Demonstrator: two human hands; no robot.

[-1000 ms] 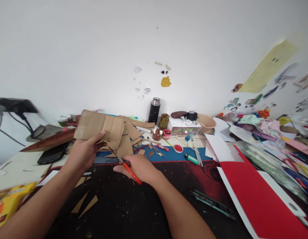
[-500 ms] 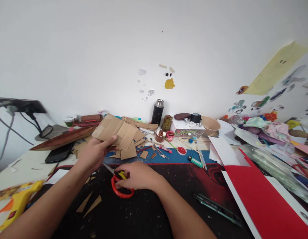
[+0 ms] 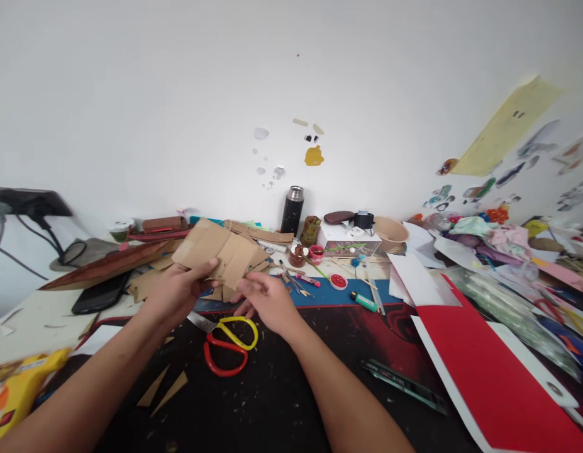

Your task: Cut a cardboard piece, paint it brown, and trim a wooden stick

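Observation:
My left hand (image 3: 180,290) grips a flat, creased piece of cardboard (image 3: 214,246) by its lower left part, thumb on top, above the far side of the dark mat. At the cardboard's lower right corner, my right hand (image 3: 267,301) has its thumb and index finger closed on the edge, the other fingers loosely curled below. Scissors (image 3: 226,343) with one yellow and one red handle lie on the mat just below both hands, untouched. Two thin cardboard slivers (image 3: 161,391) rest on the mat nearer to me.
A yellow glue gun (image 3: 24,393) lies at the left edge. To the right are a utility knife (image 3: 404,385) and red card sheets (image 3: 489,377). Behind stand a black flask (image 3: 292,212), small paint pots (image 3: 297,255) and a white box (image 3: 348,242). A green lighter (image 3: 365,301) lies farther back.
My right hand has let go of the scissors, leaving them on the mat, and has moved up to the cardboard's right corner. My left hand still holds the cardboard. The view has shifted slightly.

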